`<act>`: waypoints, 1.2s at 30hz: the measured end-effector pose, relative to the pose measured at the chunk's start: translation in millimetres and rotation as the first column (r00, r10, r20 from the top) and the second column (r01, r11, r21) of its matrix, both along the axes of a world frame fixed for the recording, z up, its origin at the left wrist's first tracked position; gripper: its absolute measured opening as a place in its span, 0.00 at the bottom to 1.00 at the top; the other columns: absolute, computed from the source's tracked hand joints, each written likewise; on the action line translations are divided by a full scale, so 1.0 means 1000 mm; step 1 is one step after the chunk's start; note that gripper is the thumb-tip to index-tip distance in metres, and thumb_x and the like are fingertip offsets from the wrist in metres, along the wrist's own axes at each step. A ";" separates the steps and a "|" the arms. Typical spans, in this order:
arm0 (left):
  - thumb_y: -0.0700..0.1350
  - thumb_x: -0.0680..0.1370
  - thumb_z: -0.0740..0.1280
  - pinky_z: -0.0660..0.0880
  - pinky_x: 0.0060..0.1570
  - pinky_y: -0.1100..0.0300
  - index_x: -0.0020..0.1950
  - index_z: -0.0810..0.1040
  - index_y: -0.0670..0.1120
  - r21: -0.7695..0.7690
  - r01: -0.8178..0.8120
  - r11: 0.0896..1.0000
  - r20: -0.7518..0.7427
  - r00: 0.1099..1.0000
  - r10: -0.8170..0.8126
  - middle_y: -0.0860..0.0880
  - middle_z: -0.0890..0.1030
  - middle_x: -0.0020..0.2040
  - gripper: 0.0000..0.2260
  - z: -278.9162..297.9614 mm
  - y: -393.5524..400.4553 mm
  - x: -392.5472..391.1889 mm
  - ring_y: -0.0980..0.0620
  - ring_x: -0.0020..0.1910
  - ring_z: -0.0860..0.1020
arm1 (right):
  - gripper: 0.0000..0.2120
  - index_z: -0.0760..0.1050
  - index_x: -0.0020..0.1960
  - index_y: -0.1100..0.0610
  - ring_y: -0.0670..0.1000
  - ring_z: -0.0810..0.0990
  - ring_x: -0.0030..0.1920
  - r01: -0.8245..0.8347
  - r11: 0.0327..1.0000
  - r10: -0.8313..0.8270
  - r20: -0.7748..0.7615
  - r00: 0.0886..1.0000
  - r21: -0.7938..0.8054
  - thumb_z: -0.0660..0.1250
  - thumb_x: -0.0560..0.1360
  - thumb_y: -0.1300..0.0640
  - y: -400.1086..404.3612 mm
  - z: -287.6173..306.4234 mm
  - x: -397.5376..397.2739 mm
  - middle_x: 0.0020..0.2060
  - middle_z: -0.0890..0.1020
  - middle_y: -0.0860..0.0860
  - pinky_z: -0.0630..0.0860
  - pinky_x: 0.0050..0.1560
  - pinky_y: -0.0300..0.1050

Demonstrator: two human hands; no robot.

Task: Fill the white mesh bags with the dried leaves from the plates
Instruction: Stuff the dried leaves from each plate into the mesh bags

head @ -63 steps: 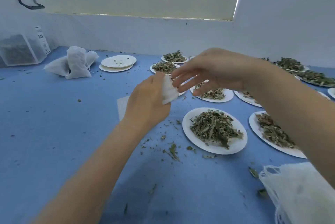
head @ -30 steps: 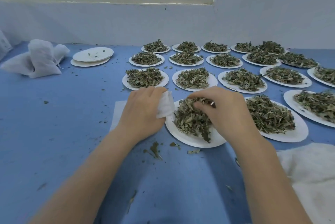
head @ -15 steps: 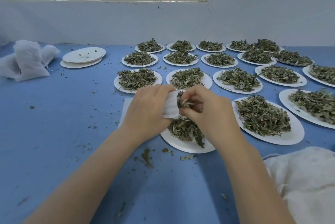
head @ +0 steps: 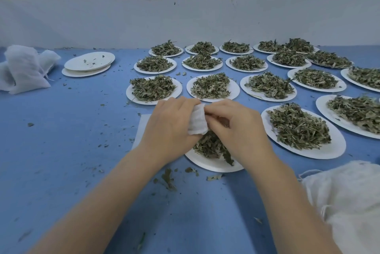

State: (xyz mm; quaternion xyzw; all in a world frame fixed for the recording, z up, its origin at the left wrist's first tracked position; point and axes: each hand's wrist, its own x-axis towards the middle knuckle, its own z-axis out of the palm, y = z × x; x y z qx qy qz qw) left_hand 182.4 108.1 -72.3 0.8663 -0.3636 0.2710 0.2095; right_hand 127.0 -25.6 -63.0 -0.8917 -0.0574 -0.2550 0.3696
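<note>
Two hands meet at the centre of the frame over the nearest plate (head: 213, 164). The left hand (head: 170, 124) is curled round a small white mesh bag (head: 197, 119), gripping it from the left side so that the bag's bunched cloth shows between both hands. The right hand (head: 236, 128) has its fingers bent inward against the bag's right edge, pinching at the cloth there; whether leaves are held inside those fingers cannot be told. Dried leaves (head: 209, 145) lie heaped on the plate directly below the hands, partly hidden by them.

Beyond and to the right, many more white plates spread across the blue table (head: 61, 151), each carrying a mound of the same leaves; the closest of these (head: 304, 132) sits just right of the right hand. At the upper left of the frame, a short stack of used plates (head: 88, 64) holds only a few crumbs, and left of it filled white bags (head: 24, 70) lean together at the frame's edge. A flat white sheet (head: 141, 126) lies on the table under the left wrist. Loose leaf scraps (head: 167, 178) dot the cloth below the nearest plate. At the lower right corner a pile of white mesh fabric (head: 349, 202) lies beside the right forearm.
</note>
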 end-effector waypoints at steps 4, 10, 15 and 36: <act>0.50 0.68 0.60 0.75 0.40 0.49 0.50 0.78 0.38 -0.013 0.000 1.000 0.051 0.999 0.000 0.45 0.78 0.38 0.19 -0.002 -0.002 -0.001 0.43 0.36 0.77 | 0.13 0.70 0.43 0.44 0.41 0.78 0.36 0.028 0.967 -0.020 -0.035 0.999 0.254 0.68 0.72 0.62 0.007 -0.001 0.001 0.34 0.82 0.39 0.72 0.36 0.32; 0.50 0.70 0.60 0.72 0.44 0.49 0.53 0.78 0.38 -0.061 -0.006 0.998 -0.035 0.999 0.004 0.44 0.80 0.42 0.20 -0.002 -0.004 0.002 0.42 0.39 0.78 | 0.13 0.71 0.49 0.43 0.37 0.77 0.46 -0.088 0.914 0.126 -0.069 0.990 0.396 0.63 0.73 0.62 0.002 0.007 -0.006 0.42 0.82 0.38 0.71 0.39 0.28; 0.48 0.69 0.66 0.72 0.47 0.51 0.54 0.79 0.41 -0.177 0.009 0.984 -0.069 0.997 -0.022 0.47 0.80 0.45 0.17 0.000 -0.004 0.002 0.45 0.43 0.78 | 0.19 0.70 0.59 0.40 0.33 0.68 0.59 -0.064 0.932 0.095 -0.071 0.993 0.357 0.68 0.72 0.56 -0.013 0.011 -0.012 0.57 0.72 0.34 0.66 0.55 0.32; 0.43 0.68 0.66 0.73 0.43 0.49 0.51 0.79 0.38 -0.048 -0.047 0.998 0.098 0.994 0.051 0.45 0.79 0.40 0.15 -0.007 0.005 -0.003 0.43 0.38 0.77 | 0.09 0.84 0.43 0.48 0.52 0.81 0.39 -0.028 0.966 0.052 -0.085 0.995 0.259 0.71 0.71 0.62 0.011 0.009 -0.004 0.35 0.84 0.53 0.77 0.44 0.48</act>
